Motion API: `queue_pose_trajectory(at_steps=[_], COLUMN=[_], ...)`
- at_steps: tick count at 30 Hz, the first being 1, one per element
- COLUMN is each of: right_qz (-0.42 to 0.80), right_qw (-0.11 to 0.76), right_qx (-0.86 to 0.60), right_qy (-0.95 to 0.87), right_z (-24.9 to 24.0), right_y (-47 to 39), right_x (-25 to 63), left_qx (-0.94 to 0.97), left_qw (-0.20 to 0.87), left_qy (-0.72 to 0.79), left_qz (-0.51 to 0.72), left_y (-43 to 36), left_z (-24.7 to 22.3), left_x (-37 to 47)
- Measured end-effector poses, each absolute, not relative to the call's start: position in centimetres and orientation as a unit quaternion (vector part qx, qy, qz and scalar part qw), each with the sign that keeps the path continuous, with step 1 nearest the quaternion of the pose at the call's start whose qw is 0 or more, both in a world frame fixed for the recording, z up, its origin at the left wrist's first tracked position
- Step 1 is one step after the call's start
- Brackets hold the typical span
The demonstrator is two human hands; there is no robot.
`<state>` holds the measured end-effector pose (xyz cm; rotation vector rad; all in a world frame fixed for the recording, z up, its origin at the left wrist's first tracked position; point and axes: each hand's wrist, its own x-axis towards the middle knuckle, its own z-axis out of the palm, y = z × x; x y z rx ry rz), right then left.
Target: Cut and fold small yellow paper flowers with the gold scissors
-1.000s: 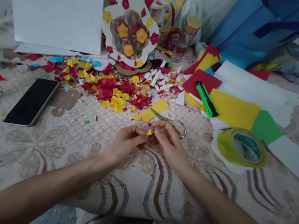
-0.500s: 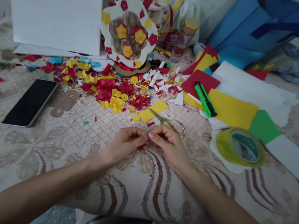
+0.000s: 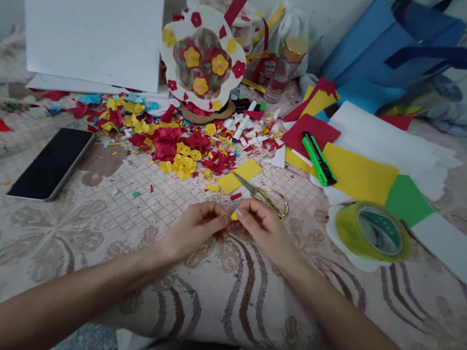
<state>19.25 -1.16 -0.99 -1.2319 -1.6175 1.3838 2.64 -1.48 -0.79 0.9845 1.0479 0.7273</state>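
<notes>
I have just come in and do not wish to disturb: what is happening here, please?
The person's right hand pinches a small yellow piece of paper; the left hand is close beside it, its grip unclear. Gold-handled metal scissors lie just beyond, their tip over a flat yellow paper rectangle. Farther back, a loose heap of red and yellow paper cut-outs lies in front of a white scalloped decoration with flowers.

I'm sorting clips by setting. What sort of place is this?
Probably a craft workspace at a cloth-covered table, perhaps in a home, though little of the room shows. The pile of small colored cutouts, the gold-handled scissors and the green cutter point to it.
</notes>
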Motion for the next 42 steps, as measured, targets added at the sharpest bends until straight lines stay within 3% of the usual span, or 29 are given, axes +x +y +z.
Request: queue_pose_trajectory(at_steps=[5,13,21,26,30,34,39,42], right_qz=[0.498,0.544,0.594,0.538,0.517,0.409,0.162,0.12], right_qw=[0.317,0.3,0.291,0.254,0.277,0.252,0.199,0.141], right_qx=[-0.447,-0.434,-0.342,-0.401,-0.407,-0.425,-0.565,-0.596], right_qy=[-0.672,-0.653,-0.667,-0.697,-0.7,-0.767,-0.784,-0.781], right_z=[-0.6,-0.7,-0.3,-0.7,-0.6,0.2,-0.1,-0.8], right_y=[-1.1,-1.3,-1.2,-1.5,-1.5,-0.8,0.8,1.2], right_x=[19.3,19.5,19.8,19.7,19.6,20.8,23.7,24.3], left_qx=[0.445,0.473,0.543,0.603,0.57,0.532,0.49,0.448], left_qw=[0.737,0.702,0.692,0.624,0.652,0.674,0.67,0.7], left_qy=[0.432,0.42,0.406,0.432,0.426,0.423,0.45,0.442], left_qz=[0.271,0.328,0.249,0.246,0.261,0.29,0.329,0.338], left_y=[-1.3,-1.2,-0.8,-0.9,-0.9,-0.7,-0.8,-0.7], left_z=[-0.5,-0.7,-0.3,-0.3,-0.3,-0.6,-1.4,-1.6], left_x=[2.4,2.1,1.6,1.6,1.8,1.8,1.7,1.7])
